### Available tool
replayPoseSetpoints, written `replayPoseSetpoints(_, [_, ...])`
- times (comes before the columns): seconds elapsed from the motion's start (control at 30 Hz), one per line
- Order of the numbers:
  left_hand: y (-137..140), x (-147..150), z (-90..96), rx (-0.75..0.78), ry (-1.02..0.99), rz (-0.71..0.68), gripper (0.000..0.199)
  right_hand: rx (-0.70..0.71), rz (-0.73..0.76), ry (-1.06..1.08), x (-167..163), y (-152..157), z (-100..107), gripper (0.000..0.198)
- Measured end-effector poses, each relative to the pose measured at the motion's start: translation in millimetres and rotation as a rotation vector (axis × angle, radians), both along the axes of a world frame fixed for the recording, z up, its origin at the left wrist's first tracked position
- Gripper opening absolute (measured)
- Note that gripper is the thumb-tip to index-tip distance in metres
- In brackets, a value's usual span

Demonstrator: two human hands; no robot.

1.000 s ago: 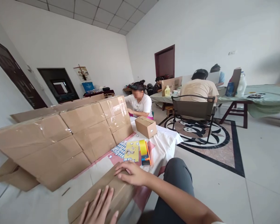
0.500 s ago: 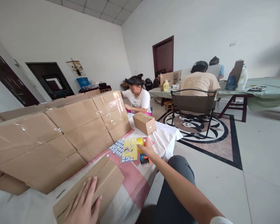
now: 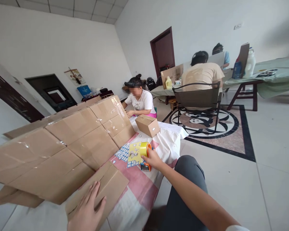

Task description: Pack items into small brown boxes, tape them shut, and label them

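Observation:
My left hand (image 3: 88, 205) lies flat with fingers spread on top of a closed cardboard box (image 3: 115, 186) at the near edge of the table. In my right hand (image 3: 154, 158) is a tape dispenser (image 3: 145, 166), blue and orange, with a roll of yellow tape (image 3: 144, 149) on it. My fingers wrap its right side, partly hiding it. Just left of the dispenser lies a yellow printed sheet (image 3: 134, 154), overlapping a sheet of blue-edged white stickers (image 3: 122, 153).
A wall of taped cardboard boxes (image 3: 69, 144) stands along the left. Farther back sits a small cardboard box (image 3: 148, 125) on the cloth-covered table (image 3: 170, 138). Across it sits a person in a white shirt (image 3: 144, 104). Another person sits in a chair (image 3: 197, 99) beyond.
My right hand has turned the tape dispenser upright and its roll shows more fully. My left hand stays on the box. The view has tilted slightly.

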State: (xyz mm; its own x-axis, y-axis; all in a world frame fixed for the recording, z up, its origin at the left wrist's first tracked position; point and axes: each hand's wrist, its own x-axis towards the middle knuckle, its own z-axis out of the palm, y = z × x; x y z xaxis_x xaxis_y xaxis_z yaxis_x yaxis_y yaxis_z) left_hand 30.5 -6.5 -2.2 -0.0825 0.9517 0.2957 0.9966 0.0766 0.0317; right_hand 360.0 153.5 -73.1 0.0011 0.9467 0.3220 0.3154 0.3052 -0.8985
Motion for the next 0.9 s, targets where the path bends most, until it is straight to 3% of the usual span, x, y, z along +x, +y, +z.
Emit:
replayPoseSetpoints(0.13, [3.3, 2.6, 6.4, -0.065, -0.047, 0.064, 0.065, 0.027, 0.079, 0.106, -8.3, -14.1, 4.4, 0.026])
replayPoseSetpoints(0.2, [9.4, 4.5, 8.4, 0.005, -0.066, 0.049, 0.064, 0.042, 0.136, 0.175, -16.5, -22.1, 7.6, 0.029])
replayPoseSetpoints(0.33, [31.0, 23.5, 4.0, 0.408, -0.198, -0.291, 0.038, -0.062, 0.387, 0.626, -34.1, -44.6, 19.6, 0.051])
replayPoseSetpoints(0.43, [47.4, 61.5, -2.8, 0.504, -0.445, -0.478, 0.036, -0.188, 0.555, 0.905, -41.7, -68.2, 30.8, 0.059])
replayPoseSetpoints(0.57, [55.3, 119.7, -12.2, 0.270, -0.898, -0.481, 0.069, -0.204, 0.555, 0.955, -40.9, -93.6, 40.2, 0.064])
replayPoseSetpoints(0.7, [50.7, 141.6, -17.7, 0.043, -1.314, -0.451, 0.085, -0.133, 0.516, 0.839, -35.1, -100.6, 39.3, 0.065])
replayPoseSetpoints(0.9, [53.7, 133.0, -10.0, -0.149, -1.301, -0.390, 0.084, -0.111, 0.452, 0.801, -36.6, -94.1, 30.5, 0.072])
